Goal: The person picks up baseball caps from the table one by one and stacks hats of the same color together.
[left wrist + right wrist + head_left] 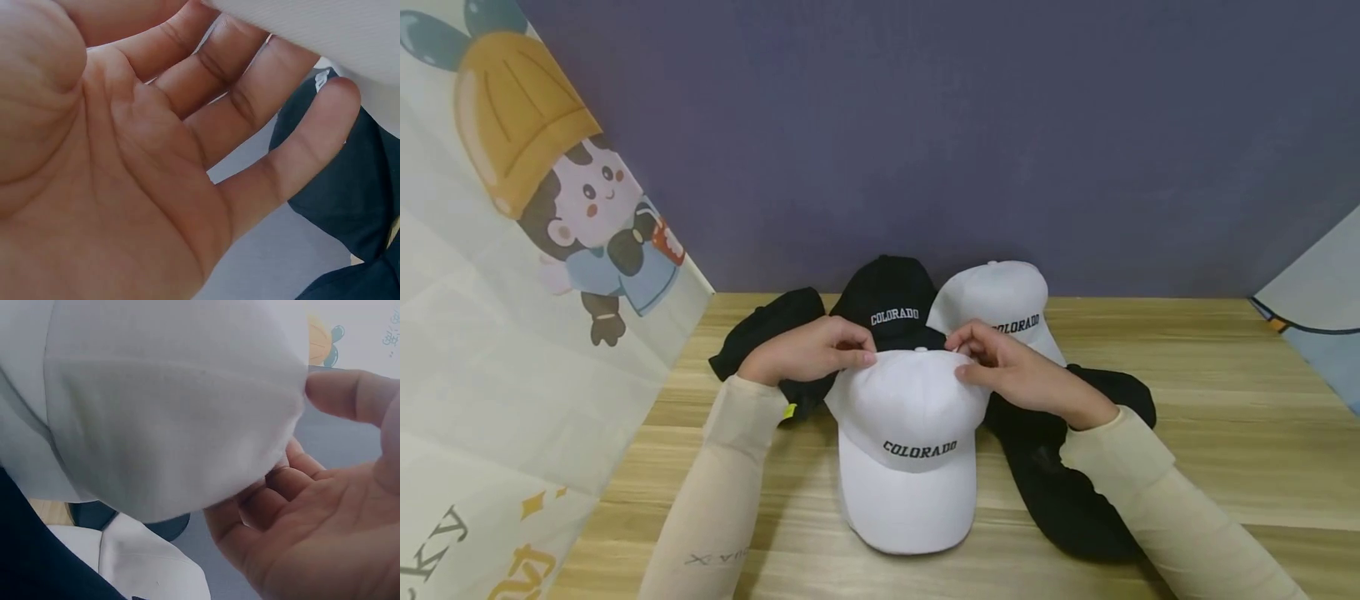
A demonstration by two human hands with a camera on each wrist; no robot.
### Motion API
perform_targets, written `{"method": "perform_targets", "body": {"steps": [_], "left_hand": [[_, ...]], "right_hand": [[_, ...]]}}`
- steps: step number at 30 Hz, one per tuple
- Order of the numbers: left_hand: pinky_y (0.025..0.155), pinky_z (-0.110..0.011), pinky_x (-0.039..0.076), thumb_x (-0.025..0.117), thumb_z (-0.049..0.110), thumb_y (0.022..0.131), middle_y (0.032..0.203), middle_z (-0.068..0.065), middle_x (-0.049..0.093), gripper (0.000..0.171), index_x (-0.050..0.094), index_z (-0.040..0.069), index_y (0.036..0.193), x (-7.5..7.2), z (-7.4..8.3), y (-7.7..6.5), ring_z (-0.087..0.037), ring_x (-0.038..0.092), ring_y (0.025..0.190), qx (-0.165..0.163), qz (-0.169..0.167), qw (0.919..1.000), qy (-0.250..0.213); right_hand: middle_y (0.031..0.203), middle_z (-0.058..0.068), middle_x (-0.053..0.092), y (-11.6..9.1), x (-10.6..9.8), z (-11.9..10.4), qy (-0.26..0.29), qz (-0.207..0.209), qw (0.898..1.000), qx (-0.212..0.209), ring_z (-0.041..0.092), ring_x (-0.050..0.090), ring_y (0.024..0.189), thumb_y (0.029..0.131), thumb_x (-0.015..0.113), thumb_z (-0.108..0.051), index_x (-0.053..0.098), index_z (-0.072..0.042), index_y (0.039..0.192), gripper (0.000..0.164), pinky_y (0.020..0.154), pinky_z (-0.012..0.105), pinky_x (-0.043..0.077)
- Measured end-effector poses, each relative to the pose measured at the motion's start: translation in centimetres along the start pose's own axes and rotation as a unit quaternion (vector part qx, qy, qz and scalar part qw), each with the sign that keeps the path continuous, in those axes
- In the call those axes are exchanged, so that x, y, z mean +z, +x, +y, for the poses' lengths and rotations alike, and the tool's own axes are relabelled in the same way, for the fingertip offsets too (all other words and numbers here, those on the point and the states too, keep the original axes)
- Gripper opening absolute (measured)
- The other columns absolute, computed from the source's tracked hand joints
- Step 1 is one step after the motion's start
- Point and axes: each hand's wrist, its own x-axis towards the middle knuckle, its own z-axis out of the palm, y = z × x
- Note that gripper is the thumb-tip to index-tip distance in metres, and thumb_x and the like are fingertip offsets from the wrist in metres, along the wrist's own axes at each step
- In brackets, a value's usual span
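Note:
A white baseball cap (917, 400) lettered COLORADO stands at the centre of the head view, its brim toward me. My left hand (808, 348) pinches the back left of its crown, thumb in front and fingers behind. At the back right of the crown, my right hand (1022, 371) grips the fabric the same way. The right wrist view has the white crown large, with the thumb (347, 394) at its edge and the other fingers tucked behind. In the left wrist view, fingertips disappear behind the white fabric (312, 31).
Behind stand a black COLORADO cap (880, 287) and another white cap (1000, 292). One more black cap (775, 321) lies by my left wrist; black headwear (1067, 517) lies under my right forearm. A dark wall (925, 150) rises behind the wooden table (1210, 400).

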Motion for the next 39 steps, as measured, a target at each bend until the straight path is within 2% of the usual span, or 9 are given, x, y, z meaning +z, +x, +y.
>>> {"method": "perform_targets", "body": {"steps": [7,12,20,25,33,36,39], "left_hand": [[0.068,-0.03,0.042,0.056,0.034,0.089,0.086,0.005,0.058,0.012,0.062,0.024,0.086,0.3,-2.4,0.5,-0.014,0.05,0.079,0.008,-0.01,0.9999,0.006],[0.069,-0.03,0.042,0.056,0.034,0.089,0.087,0.006,0.058,0.011,0.062,0.025,0.086,0.4,-3.0,0.6,-0.014,0.05,0.079,0.007,-0.011,0.9999,0.008],[0.068,-0.031,0.042,0.058,0.035,0.088,0.087,0.007,0.059,0.01,0.063,0.026,0.086,0.4,-3.3,0.7,-0.015,0.05,0.08,0.002,-0.001,1.0,0.007],[0.07,-0.03,0.042,0.059,0.034,0.088,0.09,0.008,0.059,0.007,0.063,0.028,0.087,0.5,-3.4,0.8,-0.015,0.05,0.081,-0.003,0.0,1.0,0.009],[0.074,-0.03,0.041,0.06,0.031,0.087,0.097,0.006,0.055,0.005,0.062,0.026,0.087,0.4,-3.3,0.7,-0.014,0.049,0.088,-0.006,0.001,0.9998,0.018],[0.075,-0.03,0.041,0.059,0.032,0.088,0.096,0.005,0.056,0.008,0.06,0.024,0.089,0.6,-3.2,0.7,-0.015,0.051,0.089,-0.015,-0.006,0.9998,0.008],[0.075,-0.03,0.042,0.059,0.04,0.087,0.096,0.005,0.058,0.019,0.057,0.023,0.095,0.9,-3.1,0.7,-0.015,0.053,0.09,-0.032,-0.009,0.9995,0.002]], "right_hand": [[0.103,0.012,0.049,-0.1,0.1,0.3,-0.023,-0.013,0.999,0.019,0.027,0.049,0.095,0.091,0.055,-0.031,0.043,-0.014,0.119,0.035,0.079,0.037,0.042],[0.103,0.01,0.049,-0.1,0.1,0.3,-0.036,-0.012,0.999,0.026,0.026,0.049,0.094,0.091,0.055,-0.033,0.045,-0.014,0.12,0.037,0.08,0.036,0.041],[0.102,0.007,0.053,0.1,-0.1,0.8,-0.065,-0.034,0.997,0.021,0.024,0.049,0.093,0.091,0.053,-0.036,0.051,-0.013,0.119,0.036,0.078,0.034,0.042],[0.097,0.008,0.053,0.0,-0.1,0.9,-0.07,-0.033,0.997,0.02,0.025,0.05,0.089,0.091,0.054,-0.035,0.052,-0.014,0.115,0.033,0.075,0.034,0.042],[0.099,0.008,0.051,0.0,-0.1,0.8,-0.075,-0.031,0.997,0.019,0.025,0.049,0.091,0.091,0.054,-0.035,0.051,-0.014,0.116,0.032,0.077,0.035,0.042],[0.099,0.008,0.051,0.0,0.0,0.9,-0.077,-0.03,0.996,0.02,0.025,0.049,0.091,0.091,0.053,-0.036,0.051,-0.015,0.116,0.032,0.076,0.034,0.042],[0.099,0.007,0.051,0.0,0.2,1.0,-0.08,-0.029,0.996,0.021,0.025,0.048,0.09,0.09,0.054,-0.036,0.051,-0.015,0.116,0.033,0.076,0.034,0.042]]}}
